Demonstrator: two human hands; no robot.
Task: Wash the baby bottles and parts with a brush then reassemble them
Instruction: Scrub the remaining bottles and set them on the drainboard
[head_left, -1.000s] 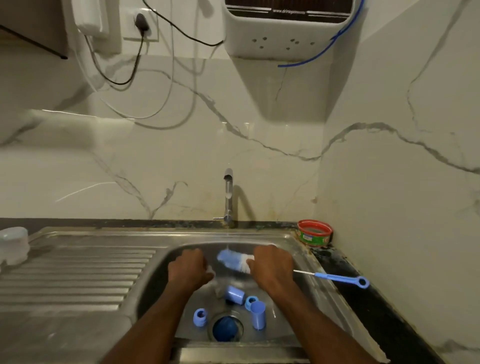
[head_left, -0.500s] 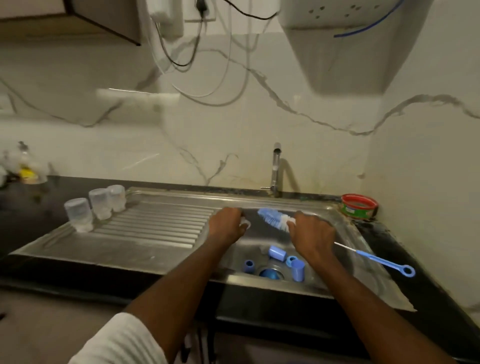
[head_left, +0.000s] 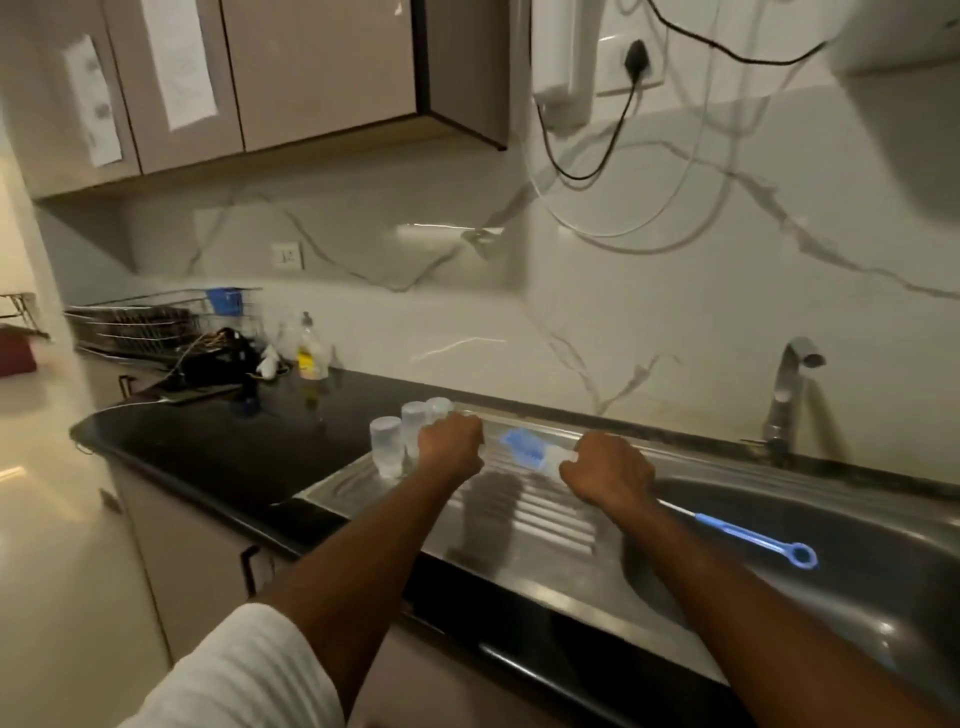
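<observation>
My right hand (head_left: 608, 475) grips the wire shaft of the bottle brush (head_left: 522, 449). Its blue and white bristles point left over the ribbed drainboard (head_left: 540, 519), and its blue handle with a ring (head_left: 753, 540) trails right over the sink basin (head_left: 857, 525). My left hand (head_left: 449, 447) is curled round a small pale part, mostly hidden in the fist, just left of the bristles. Three clear bottles (head_left: 387, 449) stand upside down at the drainboard's far left corner, right beside my left hand. The blue parts in the basin are out of sight.
A steel tap (head_left: 784, 395) rises behind the basin. On the black counter (head_left: 234, 452) to the left stand a dish soap bottle (head_left: 311, 353), dark clutter (head_left: 218, 358) and a wire dish rack (head_left: 145, 322). Wall cabinets (head_left: 311, 78) and cables (head_left: 623, 130) hang above.
Both hands moved left with the brush, from above the basin to above the drainboard next to the bottles. The view swung left, and the blue parts in the basin dropped out of sight.
</observation>
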